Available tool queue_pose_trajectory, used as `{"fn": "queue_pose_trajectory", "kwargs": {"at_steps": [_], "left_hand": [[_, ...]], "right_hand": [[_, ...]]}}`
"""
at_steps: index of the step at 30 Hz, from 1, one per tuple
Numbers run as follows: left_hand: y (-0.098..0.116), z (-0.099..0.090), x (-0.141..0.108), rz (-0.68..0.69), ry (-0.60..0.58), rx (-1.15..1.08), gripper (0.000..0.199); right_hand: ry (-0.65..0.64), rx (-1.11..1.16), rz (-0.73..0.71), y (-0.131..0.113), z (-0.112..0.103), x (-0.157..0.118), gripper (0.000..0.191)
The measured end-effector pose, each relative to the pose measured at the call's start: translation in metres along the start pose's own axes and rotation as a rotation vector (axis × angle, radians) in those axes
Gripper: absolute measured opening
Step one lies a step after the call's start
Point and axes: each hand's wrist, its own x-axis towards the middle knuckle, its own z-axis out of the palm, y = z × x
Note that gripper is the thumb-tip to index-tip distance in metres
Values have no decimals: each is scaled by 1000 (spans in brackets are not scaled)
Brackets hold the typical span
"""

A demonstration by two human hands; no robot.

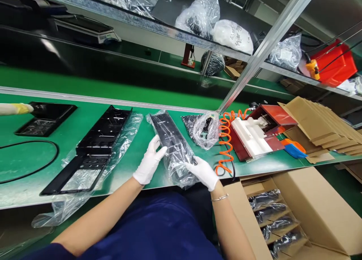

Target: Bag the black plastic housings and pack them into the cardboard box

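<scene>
A long black part in a clear plastic bag (175,145) lies slanted on the green bench. My left hand (151,158), in a white glove, rests at its left edge with thumb and fingers apart. On the right, my gloved right hand (202,171) has its fingers closed on the bag's lower right edge. Left of them, a black tray-like part (104,128) with an open frame at its lower end lies on a loose clear bag (124,146). Behind my right hand sits a bag of small black pieces (205,130).
An orange coiled hose (226,139) and a red and white fixture (254,133) stand at right, beside stacked cardboard dividers (319,124). An open carton (319,207) holds bagged black parts. At far left, another black part (45,118) lies near a person's yellow-white glove (17,108).
</scene>
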Motion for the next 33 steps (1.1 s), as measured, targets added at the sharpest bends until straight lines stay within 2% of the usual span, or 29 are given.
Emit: {"fn": "queue_pose_trajectory", "kwargs": {"at_steps": [3,5,8,10,12,14,16,20,21,23,26,28,31,33], "left_hand": [[0,-1,16,-71,55,-233,56],[7,1,27,-138,4,-317,40],[25,5,35,-155,-59,-468,41],[37,8,32,-84,-2,-545,44],[46,13,26,-42,18,-538,48],[51,19,19,-77,-15,-493,49],[53,30,15,-127,-6,-476,42],[46,51,17,-129,120,-533,32],[44,55,18,-126,115,-548,32],[39,59,22,-146,113,-564,31],[34,58,28,-214,214,-521,27],[33,55,32,-228,271,-486,24],[34,52,35,-246,289,-460,23],[36,52,34,-246,268,-435,23]], "right_hand": [[-79,288,128,5,7,-8,22],[-79,433,175,12,-1,-24,20],[-18,435,137,29,-26,-58,20],[45,410,145,42,-47,-85,33],[99,393,180,54,-67,-110,43],[141,389,194,60,-83,-130,45],[168,385,179,60,-93,-141,45],[236,395,143,52,-96,-146,48],[228,422,145,51,-96,-147,52],[130,505,181,49,-96,-153,66],[-47,539,306,51,-98,-167,78],[-94,448,403,53,-99,-174,68],[-100,340,518,50,-92,-174,34],[-61,345,526,40,-84,-165,16]]}}
